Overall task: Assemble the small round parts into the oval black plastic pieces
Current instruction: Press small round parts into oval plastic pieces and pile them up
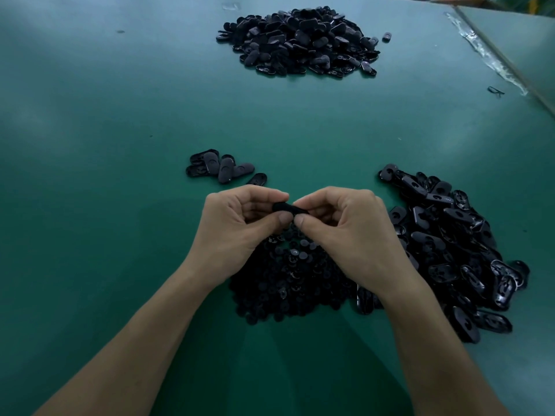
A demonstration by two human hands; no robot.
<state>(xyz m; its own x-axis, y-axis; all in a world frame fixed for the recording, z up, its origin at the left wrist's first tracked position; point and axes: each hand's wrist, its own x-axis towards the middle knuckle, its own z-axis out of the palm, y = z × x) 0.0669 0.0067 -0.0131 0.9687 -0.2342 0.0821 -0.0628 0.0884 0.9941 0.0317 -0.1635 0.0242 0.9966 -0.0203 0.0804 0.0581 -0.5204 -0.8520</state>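
An oval piece [289, 209] was pinched at its ends between the left hand [240, 226] and the right hand [345, 235], just above the heap of round parts [288, 280] on the counter [90, 145]. Whether a round part was already seated could not be told. If pressed askew, a part could be popped loose and lost in the heap below, or a half-seated piece could be mixed into the small group [219, 168] nearby. No brand, label or writing could be read.
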